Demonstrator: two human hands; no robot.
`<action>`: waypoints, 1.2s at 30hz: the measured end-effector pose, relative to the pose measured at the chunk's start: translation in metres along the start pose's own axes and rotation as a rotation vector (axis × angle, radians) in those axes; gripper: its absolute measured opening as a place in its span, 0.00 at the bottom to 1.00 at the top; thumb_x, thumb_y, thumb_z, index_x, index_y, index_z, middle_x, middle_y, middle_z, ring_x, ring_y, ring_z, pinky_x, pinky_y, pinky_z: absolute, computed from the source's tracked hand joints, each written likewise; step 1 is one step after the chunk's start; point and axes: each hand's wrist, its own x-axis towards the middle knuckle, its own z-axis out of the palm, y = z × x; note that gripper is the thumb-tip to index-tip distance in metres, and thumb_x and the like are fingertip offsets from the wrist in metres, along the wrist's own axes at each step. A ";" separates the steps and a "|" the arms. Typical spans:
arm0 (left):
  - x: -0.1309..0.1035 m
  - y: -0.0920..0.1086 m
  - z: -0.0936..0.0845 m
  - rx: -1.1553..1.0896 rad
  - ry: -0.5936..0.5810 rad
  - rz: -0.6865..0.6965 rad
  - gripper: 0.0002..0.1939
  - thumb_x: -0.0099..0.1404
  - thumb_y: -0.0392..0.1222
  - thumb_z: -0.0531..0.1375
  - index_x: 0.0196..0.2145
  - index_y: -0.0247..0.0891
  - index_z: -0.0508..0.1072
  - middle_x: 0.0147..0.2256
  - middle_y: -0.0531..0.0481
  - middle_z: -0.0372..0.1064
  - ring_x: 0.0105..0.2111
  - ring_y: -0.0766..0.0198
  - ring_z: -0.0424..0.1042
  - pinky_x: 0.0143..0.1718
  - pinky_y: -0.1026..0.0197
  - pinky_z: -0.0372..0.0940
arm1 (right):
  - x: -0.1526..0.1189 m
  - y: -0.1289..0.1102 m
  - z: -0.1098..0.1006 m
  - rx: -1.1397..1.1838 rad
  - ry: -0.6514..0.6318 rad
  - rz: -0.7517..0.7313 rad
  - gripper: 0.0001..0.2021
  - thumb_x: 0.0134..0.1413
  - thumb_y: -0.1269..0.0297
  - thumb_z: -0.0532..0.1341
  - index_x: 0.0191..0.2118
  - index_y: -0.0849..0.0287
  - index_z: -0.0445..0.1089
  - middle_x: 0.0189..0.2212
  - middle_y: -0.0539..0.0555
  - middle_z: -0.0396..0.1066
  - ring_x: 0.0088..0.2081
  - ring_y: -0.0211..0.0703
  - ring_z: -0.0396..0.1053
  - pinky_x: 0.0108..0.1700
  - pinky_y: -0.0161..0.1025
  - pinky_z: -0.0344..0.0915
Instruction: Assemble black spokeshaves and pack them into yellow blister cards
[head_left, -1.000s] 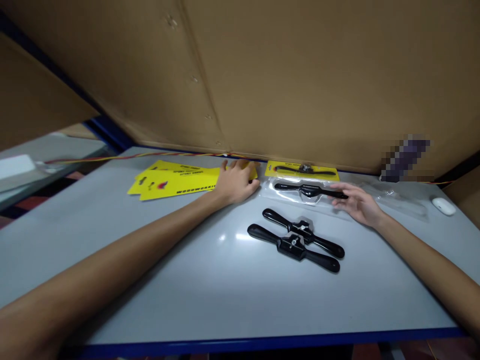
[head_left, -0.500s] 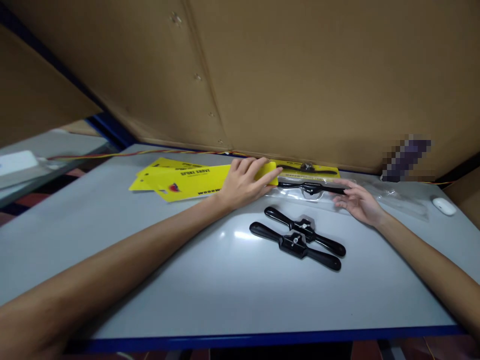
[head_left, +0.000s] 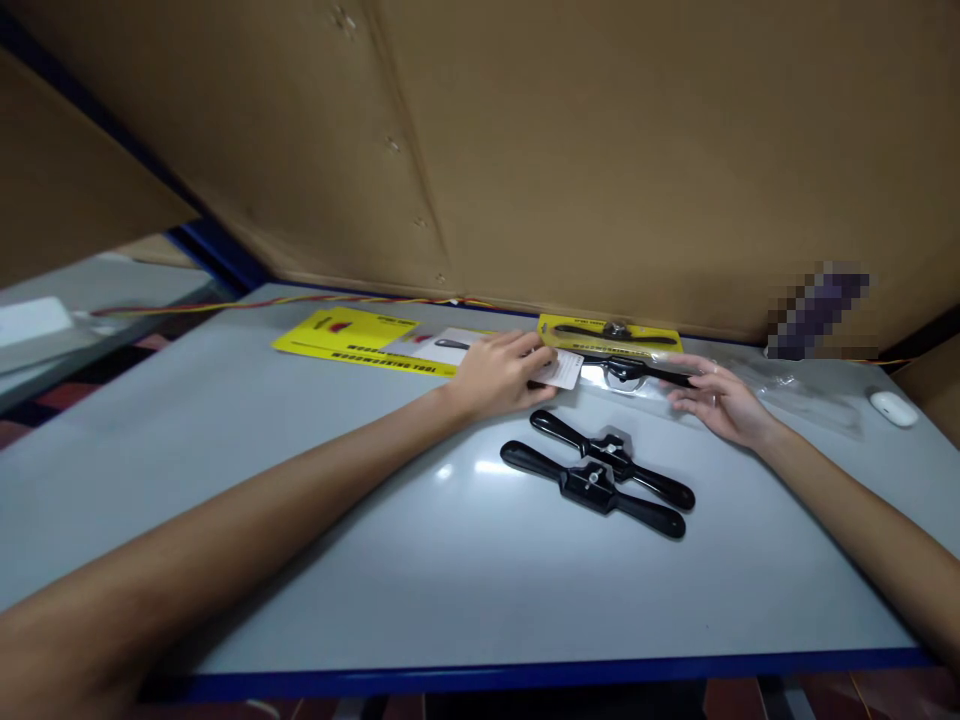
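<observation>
My left hand (head_left: pixel 504 375) is closed on a backing card (head_left: pixel 564 372) whose white printed side faces up, its other part showing left of the fingers. Beneath it on the left lie yellow printed cards (head_left: pixel 352 328). With its fingers curled, my right hand (head_left: pixel 724 402) pinches the handle end of a black spokeshave (head_left: pixel 626 370) lying in a clear plastic blister (head_left: pixel 637 395). Closer to me, two bare spokeshaves (head_left: pixel 592 485) rest side by side on the table. Behind the blister is another spokeshave (head_left: pixel 616 331) on a yellow card.
Crumpled clear plastic (head_left: pixel 814 400) lies to the right of my right hand, with a white mouse (head_left: pixel 892 408) beyond it. A twisted red and yellow wire (head_left: pixel 330 298) runs along the back edge. A brown panel (head_left: pixel 600 150) stands behind the grey table (head_left: pixel 420 560).
The card in my left hand has turned from its yellow face to its white side. My right hand stays at the spokeshave's handle end.
</observation>
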 end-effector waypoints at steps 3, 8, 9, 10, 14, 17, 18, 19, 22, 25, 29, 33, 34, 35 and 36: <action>0.006 -0.006 0.003 -0.025 -0.067 -0.095 0.32 0.65 0.62 0.58 0.57 0.39 0.77 0.56 0.35 0.74 0.52 0.42 0.75 0.54 0.43 0.69 | -0.001 -0.001 0.002 -0.005 0.001 -0.010 0.18 0.52 0.70 0.65 0.50 0.55 0.77 0.37 0.55 0.83 0.38 0.48 0.81 0.43 0.47 0.77; 0.010 -0.011 0.007 -0.126 -0.171 -0.188 0.39 0.67 0.65 0.57 0.68 0.39 0.69 0.62 0.35 0.71 0.57 0.39 0.72 0.60 0.38 0.66 | -0.001 0.003 0.003 -0.032 0.063 -0.056 0.17 0.49 0.71 0.63 0.47 0.56 0.75 0.35 0.56 0.81 0.32 0.46 0.79 0.37 0.46 0.77; 0.009 -0.011 0.007 -0.134 -0.155 -0.190 0.40 0.67 0.67 0.57 0.67 0.40 0.70 0.61 0.35 0.71 0.57 0.38 0.71 0.61 0.38 0.64 | -0.001 0.004 0.003 -0.044 0.078 -0.068 0.17 0.48 0.71 0.62 0.46 0.55 0.74 0.35 0.56 0.81 0.31 0.46 0.79 0.35 0.45 0.76; 0.009 -0.011 0.007 -0.144 -0.134 -0.189 0.41 0.66 0.70 0.58 0.67 0.41 0.70 0.59 0.35 0.71 0.58 0.38 0.70 0.61 0.37 0.64 | -0.001 0.005 0.003 -0.053 0.089 -0.079 0.17 0.48 0.71 0.62 0.46 0.55 0.74 0.35 0.56 0.81 0.30 0.45 0.78 0.33 0.44 0.76; 0.008 -0.013 0.007 -0.170 -0.088 -0.159 0.49 0.62 0.79 0.59 0.67 0.42 0.70 0.54 0.35 0.70 0.56 0.38 0.68 0.60 0.38 0.63 | -0.002 0.005 0.006 -0.055 0.105 -0.092 0.14 0.45 0.71 0.61 0.42 0.55 0.72 0.32 0.55 0.80 0.26 0.44 0.76 0.27 0.42 0.73; 0.007 -0.013 0.006 -0.170 -0.066 -0.150 0.50 0.61 0.81 0.57 0.66 0.41 0.71 0.53 0.35 0.69 0.54 0.39 0.67 0.60 0.37 0.61 | -0.002 0.004 0.008 -0.046 0.116 -0.077 0.14 0.44 0.71 0.61 0.40 0.55 0.72 0.30 0.54 0.79 0.24 0.44 0.75 0.26 0.42 0.72; 0.007 -0.013 0.006 -0.162 -0.053 -0.167 0.47 0.63 0.80 0.56 0.65 0.41 0.72 0.53 0.35 0.69 0.54 0.39 0.67 0.60 0.37 0.61 | -0.002 0.003 0.008 -0.044 0.117 -0.076 0.14 0.44 0.71 0.61 0.40 0.55 0.72 0.29 0.53 0.79 0.24 0.43 0.74 0.26 0.42 0.72; 0.006 -0.012 0.005 -0.148 -0.038 -0.193 0.44 0.66 0.77 0.54 0.63 0.40 0.74 0.53 0.35 0.69 0.54 0.39 0.66 0.60 0.36 0.60 | -0.002 0.003 0.008 -0.043 0.116 -0.077 0.14 0.44 0.71 0.61 0.40 0.55 0.72 0.29 0.53 0.79 0.24 0.43 0.74 0.27 0.42 0.73; 0.005 -0.007 0.003 -0.081 0.010 -0.292 0.35 0.72 0.68 0.51 0.59 0.38 0.75 0.52 0.34 0.68 0.55 0.39 0.65 0.61 0.36 0.58 | -0.001 0.005 0.006 -0.043 0.104 -0.090 0.14 0.44 0.71 0.62 0.40 0.55 0.72 0.30 0.52 0.78 0.25 0.44 0.75 0.29 0.43 0.74; 0.004 -0.004 0.002 -0.040 0.024 -0.350 0.32 0.71 0.65 0.54 0.58 0.38 0.74 0.54 0.34 0.67 0.56 0.38 0.64 0.62 0.36 0.57 | 0.000 0.005 0.005 -0.048 0.094 -0.091 0.14 0.46 0.70 0.62 0.42 0.55 0.72 0.32 0.53 0.80 0.26 0.45 0.76 0.33 0.46 0.75; 0.004 -0.005 0.003 -0.047 -0.049 -0.362 0.31 0.71 0.63 0.53 0.57 0.36 0.74 0.53 0.33 0.69 0.55 0.37 0.66 0.60 0.36 0.59 | -0.001 0.005 0.005 -0.046 0.090 -0.077 0.17 0.47 0.70 0.62 0.46 0.54 0.73 0.33 0.53 0.81 0.29 0.46 0.77 0.37 0.48 0.76; 0.005 -0.006 0.005 -0.044 -0.058 -0.367 0.31 0.71 0.62 0.52 0.57 0.35 0.75 0.53 0.33 0.70 0.55 0.37 0.67 0.59 0.36 0.60 | -0.002 0.004 0.007 -0.028 0.109 -0.072 0.18 0.46 0.71 0.62 0.46 0.55 0.74 0.31 0.54 0.81 0.30 0.47 0.78 0.39 0.48 0.77; 0.005 -0.006 0.004 -0.042 -0.059 -0.367 0.31 0.71 0.62 0.52 0.57 0.35 0.75 0.53 0.33 0.70 0.55 0.37 0.67 0.59 0.36 0.60 | -0.002 0.004 0.007 -0.024 0.115 -0.069 0.18 0.46 0.71 0.62 0.46 0.55 0.74 0.31 0.54 0.80 0.30 0.46 0.78 0.38 0.47 0.77; 0.005 -0.005 0.004 -0.037 -0.061 -0.366 0.31 0.71 0.62 0.52 0.57 0.35 0.75 0.53 0.33 0.70 0.55 0.37 0.67 0.59 0.36 0.61 | -0.002 0.004 0.007 -0.021 0.121 -0.066 0.18 0.46 0.71 0.62 0.46 0.55 0.74 0.31 0.53 0.80 0.30 0.46 0.78 0.38 0.47 0.77; 0.005 -0.005 0.004 -0.033 -0.065 -0.364 0.32 0.71 0.61 0.51 0.58 0.35 0.75 0.53 0.33 0.70 0.55 0.38 0.67 0.59 0.36 0.61 | -0.002 0.004 0.007 -0.019 0.127 -0.066 0.18 0.46 0.71 0.62 0.45 0.54 0.74 0.31 0.53 0.80 0.30 0.46 0.78 0.37 0.47 0.77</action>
